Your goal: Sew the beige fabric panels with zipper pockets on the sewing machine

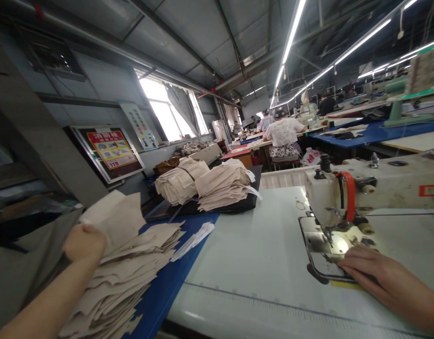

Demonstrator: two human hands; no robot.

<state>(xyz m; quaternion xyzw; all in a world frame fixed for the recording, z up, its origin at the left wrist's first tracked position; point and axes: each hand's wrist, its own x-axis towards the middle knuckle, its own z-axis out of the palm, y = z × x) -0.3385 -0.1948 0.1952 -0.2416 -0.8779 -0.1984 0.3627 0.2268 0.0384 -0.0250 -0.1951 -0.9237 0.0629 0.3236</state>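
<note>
My left hand (84, 242) is closed on the edge of a beige fabric piece (114, 219), lifted over the near end of a stack of similar beige pieces (128, 278). At the right, my right hand (372, 270) rests by the lit needle area of a sewing machine (330, 197). Its fingers are bent and pressed together at the edge of the metal needle plate (317, 242). Whatever they may pinch is hidden from me. A red lever-like part (347, 195) stands out on the machine head.
Two bundles of beige pieces, one tied (183, 181) and one loose (222, 186), lie on a black surface. White strips (194, 241) sit on the blue board (164, 287). The pale machine table (245, 263) has a printed ruler. Ahead, a person (282, 134) sits at another table.
</note>
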